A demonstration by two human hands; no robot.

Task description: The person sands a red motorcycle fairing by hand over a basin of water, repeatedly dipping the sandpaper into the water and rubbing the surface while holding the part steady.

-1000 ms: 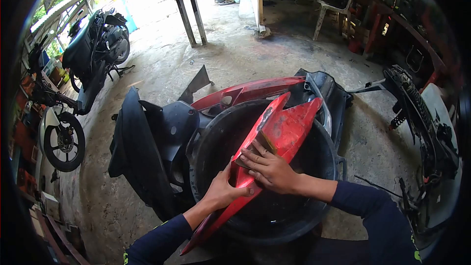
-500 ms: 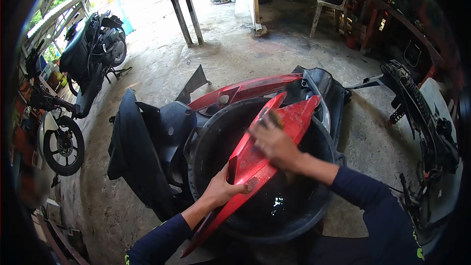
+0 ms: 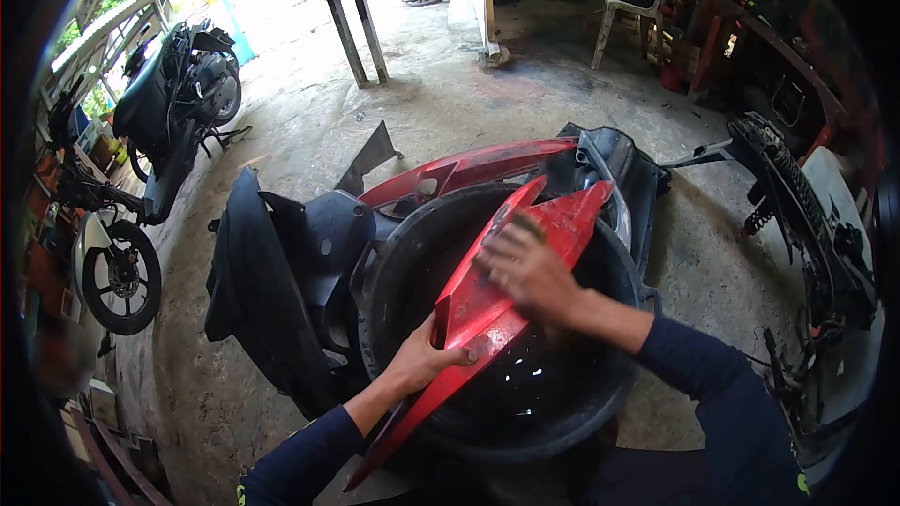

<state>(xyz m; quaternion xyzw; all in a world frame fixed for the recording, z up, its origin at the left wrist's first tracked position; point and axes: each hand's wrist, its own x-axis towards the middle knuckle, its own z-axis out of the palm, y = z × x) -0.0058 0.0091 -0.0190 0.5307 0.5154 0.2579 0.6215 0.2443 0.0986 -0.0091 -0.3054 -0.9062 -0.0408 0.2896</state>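
Note:
A long red motorcycle fairing panel lies slantwise over a round black tub, its surface wet or dusty in patches. My left hand grips the panel's near-left edge, thumb on top and the other fingers hidden underneath. On the upper face of the panel rests my right hand, somewhat blurred, pressing a brownish-green sponge that shows past the fingertips. Dark water with bright reflections shows inside the tub below.
Black plastic panels lean on the tub's left side. Another red panel lies behind it. A motorcycle stands at the left, a partly stripped frame at the right. Farther back are a metal post and a plastic chair.
My right hand has shifted slightly on the red panel, and more of the sponge shows. My left hand and the panel stay nearly in place. Reflections on the water have changed.

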